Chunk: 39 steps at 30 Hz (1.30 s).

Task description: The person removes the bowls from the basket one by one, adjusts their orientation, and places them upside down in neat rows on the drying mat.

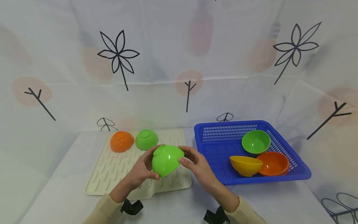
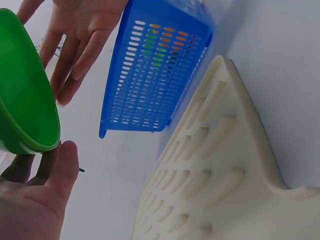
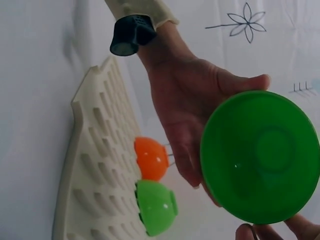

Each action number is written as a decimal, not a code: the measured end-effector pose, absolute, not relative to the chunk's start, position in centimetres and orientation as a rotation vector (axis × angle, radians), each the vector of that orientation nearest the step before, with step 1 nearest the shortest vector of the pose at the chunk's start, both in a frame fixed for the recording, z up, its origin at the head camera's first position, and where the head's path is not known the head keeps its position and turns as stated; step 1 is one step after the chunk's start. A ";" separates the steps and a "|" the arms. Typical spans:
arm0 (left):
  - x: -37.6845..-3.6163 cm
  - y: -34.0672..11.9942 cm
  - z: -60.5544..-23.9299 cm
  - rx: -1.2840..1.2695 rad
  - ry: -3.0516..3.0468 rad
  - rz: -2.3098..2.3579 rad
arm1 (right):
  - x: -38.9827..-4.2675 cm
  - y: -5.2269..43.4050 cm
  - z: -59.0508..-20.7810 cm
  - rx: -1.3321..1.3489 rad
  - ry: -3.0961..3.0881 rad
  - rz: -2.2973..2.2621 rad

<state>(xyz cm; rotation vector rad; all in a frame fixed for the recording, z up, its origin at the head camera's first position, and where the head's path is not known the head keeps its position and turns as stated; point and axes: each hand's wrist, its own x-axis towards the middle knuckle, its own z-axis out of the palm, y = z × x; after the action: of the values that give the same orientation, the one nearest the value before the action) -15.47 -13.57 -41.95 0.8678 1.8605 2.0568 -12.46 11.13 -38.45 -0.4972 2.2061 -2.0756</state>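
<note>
Head view finds the work apparently part-way along, with bowls divided between a cream draining board and a blue basket on the bench. By the board's far edge two bowls already sit upside down: an orange bowl near the far left corner and a light green bowl just beside it. The held green bowl is the one in progress; it is in the air above the board's right-hand part, tilted, its mouth turned down toward the person, not yet set on anything. The left hand is clasped on it, thumb at the near side and fingers behind, and the right hand pinches its right edge between thumb and fingers. Three more are visible in the basket: a bright green bowl near the far right corner, a yellow bowl by the near edge and a red-orange bowl toward the near right corner. Judging by the pair on the board, those three look like the part left.
</note>
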 end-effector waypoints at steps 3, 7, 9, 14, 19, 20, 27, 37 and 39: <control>-15.6 -13.7 -41.9 0.866 1.877 2.055 | -12.5 11.0 -38.5 -0.470 2.211 -2.092; -15.8 -13.9 -41.7 0.857 1.955 2.028 | -12.4 10.8 -38.4 -0.444 2.231 -2.118; -15.8 -14.0 -41.7 0.843 2.013 2.010 | -12.3 10.7 -38.4 -0.445 2.251 -2.133; -15.8 -14.3 -41.5 0.836 2.166 1.958 | -12.3 10.2 -38.7 -0.459 2.302 -2.173; -16.1 -14.4 -41.4 0.846 2.334 1.872 | -12.4 9.6 -39.2 -0.470 2.363 -2.204; -16.1 -14.3 -41.5 0.842 2.369 1.852 | -12.4 9.5 -39.3 -0.475 2.377 -2.206; -16.3 -14.1 -41.7 0.790 2.545 1.765 | -12.3 8.7 -40.3 -0.566 2.541 -2.133; -16.7 -13.8 -42.1 0.714 2.687 1.739 | -12.4 7.4 -41.4 -0.566 2.724 -2.045; -17.0 -13.7 -42.3 0.695 2.707 1.733 | -12.7 7.1 -41.9 -0.540 2.739 -2.070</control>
<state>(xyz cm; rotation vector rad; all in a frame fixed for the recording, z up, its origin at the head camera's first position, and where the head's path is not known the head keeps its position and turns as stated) -16.98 -13.68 -42.26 0.6946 2.7072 1.7334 -12.69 7.11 -41.88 -0.5396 2.7389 -2.0702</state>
